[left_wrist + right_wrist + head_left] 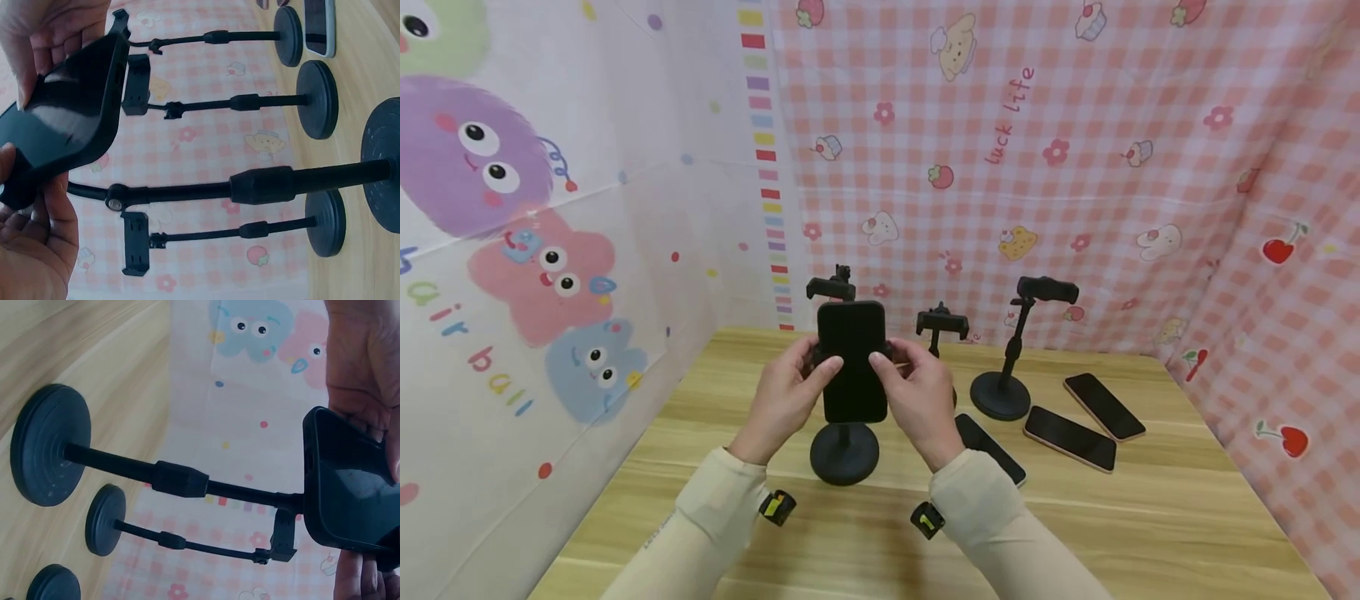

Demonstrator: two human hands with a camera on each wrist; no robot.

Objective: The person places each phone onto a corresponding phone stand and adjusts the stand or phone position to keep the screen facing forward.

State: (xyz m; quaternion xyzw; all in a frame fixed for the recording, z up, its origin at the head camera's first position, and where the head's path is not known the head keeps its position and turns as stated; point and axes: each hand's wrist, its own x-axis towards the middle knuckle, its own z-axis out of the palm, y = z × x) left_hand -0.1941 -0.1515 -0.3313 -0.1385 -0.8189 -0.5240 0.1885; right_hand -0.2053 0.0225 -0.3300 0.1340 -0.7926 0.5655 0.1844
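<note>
A black smartphone (853, 367) stands upright at the head of a black phone stand (844, 455), with its dark screen facing me. My left hand (787, 392) holds its left edge, thumb on the front and fingers curled behind. On the opposite edge, my right hand (920, 396) grips in the same way. The left wrist view shows the phone (69, 112) between both hands, with the stand's pole (262, 184) running to its back. How the clamp meets the phone is mostly hidden by the phone and fingers.
Three more black stands are behind: one at the left (831, 288), one in the middle (942, 323), one at the right (1000, 395). Three phones lie on the wooden table at the right: a near one (992, 450), a middle one (1070, 437) and a far one (1104, 406). Patterned cloth (1000, 208) hangs behind.
</note>
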